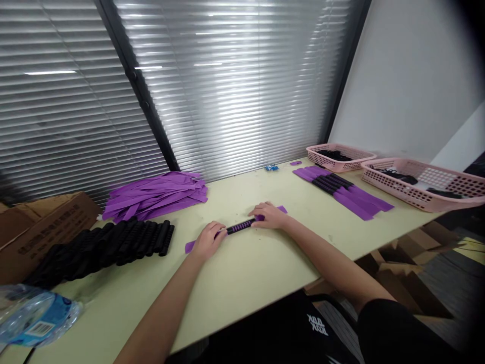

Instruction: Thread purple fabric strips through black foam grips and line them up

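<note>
A black ribbed tube (241, 226) lies across the table in front of me, and purple shows through its slots. The ends of a purple strip (190, 246) stick out past both sides of it. My left hand (208, 240) is closed over the strip at the tube's left end, fingertips bent down to the table. At the right end, my right hand (270, 216) has its fingers curled on the strip and against the tube. The undersides of both grips are hidden.
Purple strips (155, 194) are piled at back left, beside stacked black tubes (113, 242) and a cardboard box (49, 227). A plastic bottle (38, 313) lies front left. Banded strips (335, 186) lie right, before two pink baskets (428, 194). A blue packet (272, 167) sits near the window.
</note>
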Tool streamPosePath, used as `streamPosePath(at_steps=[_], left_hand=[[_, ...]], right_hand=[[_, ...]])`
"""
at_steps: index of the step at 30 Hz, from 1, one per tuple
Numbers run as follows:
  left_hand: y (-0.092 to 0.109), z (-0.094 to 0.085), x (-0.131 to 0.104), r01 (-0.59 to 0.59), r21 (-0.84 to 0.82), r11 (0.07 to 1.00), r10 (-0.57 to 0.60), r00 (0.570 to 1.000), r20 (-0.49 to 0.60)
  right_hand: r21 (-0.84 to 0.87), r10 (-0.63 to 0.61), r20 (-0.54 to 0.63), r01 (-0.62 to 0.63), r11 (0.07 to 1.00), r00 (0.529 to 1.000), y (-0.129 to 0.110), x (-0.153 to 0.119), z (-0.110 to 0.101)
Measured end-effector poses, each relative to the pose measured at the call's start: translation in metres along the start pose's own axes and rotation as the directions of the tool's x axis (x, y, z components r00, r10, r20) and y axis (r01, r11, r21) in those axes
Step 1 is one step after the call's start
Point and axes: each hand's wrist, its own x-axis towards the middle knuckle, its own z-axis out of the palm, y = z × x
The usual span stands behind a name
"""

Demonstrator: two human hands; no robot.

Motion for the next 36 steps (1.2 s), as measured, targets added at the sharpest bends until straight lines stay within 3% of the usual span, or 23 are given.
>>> streamPosePath(at_steps=[2, 4, 6, 9, 12, 14, 16, 19, 21, 24, 28, 36], left_hand=[[-0.001, 0.000, 0.000, 0.051, -0.122, 0.991, -0.065, 0.992, -0.111], [-0.006, 0.001, 0.001, 0.110, -0.275, 0.955, -0.185, 0.946, -0.265], [-0.014, 0.001, 0.003, 0.149, -0.433, 0.889, -0.337, 0.854, -0.396], [-0.026, -0.002, 0.007, 0.152, -0.654, 0.741, -0.545, 0.706, -0.453], [-0.033, -0.008, 0.009, 0.104, -0.821, 0.562, -0.708, 0.574, -0.412], [-0.035, -0.012, 0.010, 0.072, -0.873, 0.482, -0.767, 0.517, -0.381], [-0.036, -0.014, 0.010, 0.058, -0.894, 0.445, -0.791, 0.495, -0.361], [-0.037, -0.016, 0.009, 0.051, -0.907, 0.418, -0.805, 0.483, -0.344], [-0.038, -0.015, 0.009, 0.048, -0.913, 0.406, -0.809, 0.483, -0.334], [-0.041, -0.014, 0.009, 0.053, -0.913, 0.406, -0.809, 0.485, -0.331], [-0.046, -0.011, 0.008, 0.063, -0.900, 0.430, -0.807, 0.474, -0.352], [-0.050, -0.008, 0.009, 0.096, -0.873, 0.479, -0.790, 0.481, -0.381]], right_hand=[[0.032, 0.140, -0.139, -0.136, 0.990, 0.980, 0.011, -0.006, -0.012], [0.133, 0.271, -0.310, -0.241, 0.961, 0.911, 0.027, -0.014, -0.023], [0.247, 0.371, -0.474, -0.284, 0.927, 0.799, 0.042, -0.023, -0.031], [0.316, 0.447, -0.609, -0.316, 0.894, 0.656, 0.058, -0.033, -0.036], [0.345, 0.468, -0.661, -0.316, 0.884, 0.586, 0.060, -0.036, -0.036], [0.339, 0.452, -0.652, -0.299, 0.892, 0.609, 0.055, -0.034, -0.035], [0.285, 0.400, -0.577, -0.284, 0.916, 0.712, 0.047, -0.030, -0.033], [0.133, 0.237, -0.346, -0.202, 0.970, 0.908, 0.030, -0.022, -0.024], [0.074, 0.124, -0.202, -0.112, 0.991, 0.972, 0.018, -0.015, -0.015], [0.062, 0.032, -0.086, -0.027, 0.998, 0.996, 0.002, -0.005, 0.000], [0.052, 0.022, 0.015, -0.022, 0.998, 1.000, -0.005, 0.003, 0.012], [0.178, 0.074, 0.018, -0.076, 0.981, 0.997, 0.006, 0.003, 0.016]])
